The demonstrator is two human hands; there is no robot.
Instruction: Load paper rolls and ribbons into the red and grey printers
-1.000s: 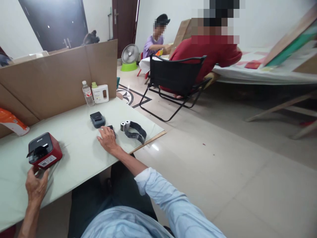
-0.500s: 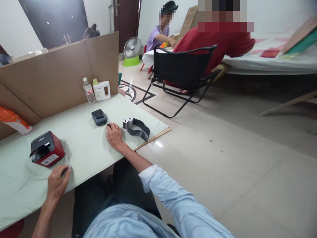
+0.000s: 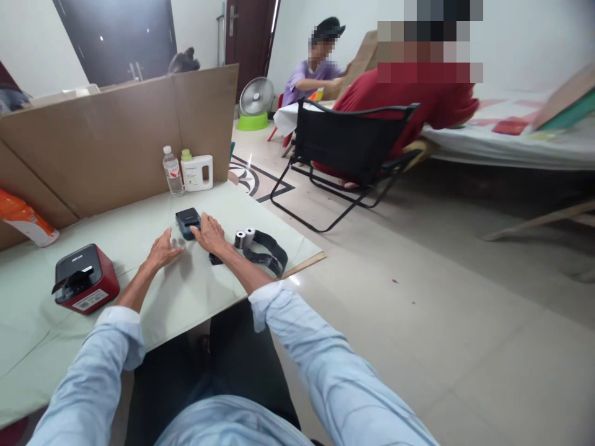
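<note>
A small dark blue-grey device (image 3: 188,222) lies on the pale green table (image 3: 139,272). My right hand (image 3: 210,233) rests just right of it, fingertips touching its near edge, fingers spread. My left hand (image 3: 162,249) lies flat on the table just left of the device, fingers apart and holding nothing. Beside my right wrist are two small paper rolls (image 3: 245,237) and a black strap (image 3: 267,253). A red and black label printer (image 3: 84,279) sits further left, away from both hands.
A water bottle (image 3: 173,171) and a white jug (image 3: 198,172) stand against a cardboard screen (image 3: 116,136). An orange pack (image 3: 25,221) lies at far left. Beyond the table, a person sits in a black folding chair (image 3: 348,148); another person sits by a fan (image 3: 255,99).
My left hand has left the near table edge by the red printer and moved right to the small dark device. My right hand shifted slightly forward to touch the device.
</note>
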